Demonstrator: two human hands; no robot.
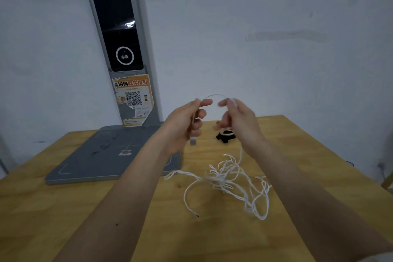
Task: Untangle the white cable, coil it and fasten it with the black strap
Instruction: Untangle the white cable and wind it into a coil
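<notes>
Head view
Left hand (184,121): closed on the white cable (225,178) near its plug (192,140) (hanging below the palm).
Right hand (238,119): pinched on the same cable; tangle lies below it on the wooden table (89,208).
Black strap (225,136): seen between the hands, on the table.

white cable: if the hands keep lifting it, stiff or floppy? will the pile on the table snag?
Likely floppy: the white cable arcs limply between the left hand and right hand and lies in loose loops on the table. Probably light; thin strand. The overlapping loops look apt to snag and drag up together. The USB plug dangling below the left hand may swing.
</notes>
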